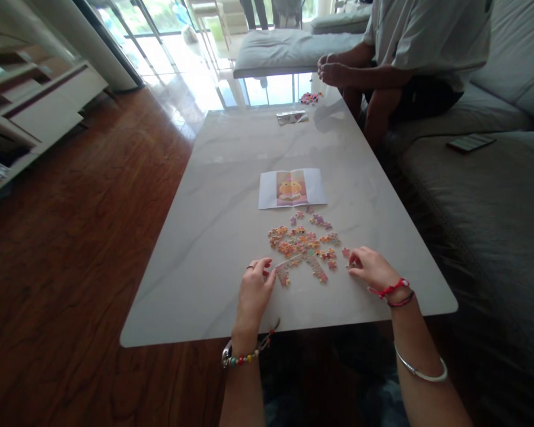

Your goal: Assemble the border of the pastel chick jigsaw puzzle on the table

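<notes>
My left hand (254, 292) has its thumb and curled fingertips at the left corner of a partly joined puzzle border (283, 276), which lies flat on the table. A second joined strip (317, 269) slants down on the border's right side. To the right, my right hand (374, 268) is closed in a pinch low over the tabletop, with a small puzzle piece (350, 265) mostly hidden by its fingertips. A loose pink piece (346, 252) lies just beyond those fingers. Several orange, pink and purple puzzle pieces (298, 243) are heaped past the border.
A creased picture sheet (314, 185) lies beyond the pieces on the white marble-look table (196, 237). Farther off are a shiny packet (292, 117) and another colourful pile (310, 98). A person (427, 41) sits on the right-hand sofa, near a phone (470, 143).
</notes>
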A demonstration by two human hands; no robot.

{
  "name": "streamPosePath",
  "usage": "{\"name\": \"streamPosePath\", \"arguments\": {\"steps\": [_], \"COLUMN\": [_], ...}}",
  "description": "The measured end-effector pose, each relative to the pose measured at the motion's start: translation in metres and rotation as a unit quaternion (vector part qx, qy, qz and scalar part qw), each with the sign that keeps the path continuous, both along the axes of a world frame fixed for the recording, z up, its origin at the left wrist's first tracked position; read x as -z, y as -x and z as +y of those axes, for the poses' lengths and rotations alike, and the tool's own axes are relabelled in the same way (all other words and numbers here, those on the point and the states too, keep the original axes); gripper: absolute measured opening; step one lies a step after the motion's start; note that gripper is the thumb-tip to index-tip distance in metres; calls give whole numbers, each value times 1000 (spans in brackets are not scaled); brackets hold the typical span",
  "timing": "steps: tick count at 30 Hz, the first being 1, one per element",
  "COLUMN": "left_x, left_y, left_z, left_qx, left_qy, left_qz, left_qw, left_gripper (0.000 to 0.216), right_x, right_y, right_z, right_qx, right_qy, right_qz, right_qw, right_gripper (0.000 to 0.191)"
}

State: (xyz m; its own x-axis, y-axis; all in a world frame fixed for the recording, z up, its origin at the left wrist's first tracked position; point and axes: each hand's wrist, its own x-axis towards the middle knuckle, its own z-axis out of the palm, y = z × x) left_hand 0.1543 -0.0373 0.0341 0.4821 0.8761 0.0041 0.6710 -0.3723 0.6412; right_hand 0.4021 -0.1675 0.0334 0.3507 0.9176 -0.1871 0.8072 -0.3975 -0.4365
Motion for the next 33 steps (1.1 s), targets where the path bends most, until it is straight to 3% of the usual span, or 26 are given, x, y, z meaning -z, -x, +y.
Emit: {"name": "streamPosePath", "arguments": {"steps": [8,11,18,27,31,33], "left_x": [-4,-4,-5,0,5,6], "left_y": [3,1,-12,-16,-20,-21], "left_z": [-2,-4,-13,-15,-14,-14], "left_qx": [29,37,66,98,100,99], "left_qy": [31,24,14,-19,-25,-29], "left_qz": [17,12,-10,5,8,5], "left_qw": [999,999,998,995,995,995], "left_gripper": [17,18,18,23,25,26], "right_x": [1,3,-3,-8,-11,-12], "right_y": [1,1,6,3,16,26], "right_z": [-1,-3,1,1,8,13], "right_qx": [-20,-24,-54,30,-13,-37], "right_qy": [-10,3,2,-51,-83,-73], "right_qz": [16,9,7,-26,3,17], "right_qw": [1000,1000,999,998,996,997], "right_gripper": [4,11,8,8,16,12]}}
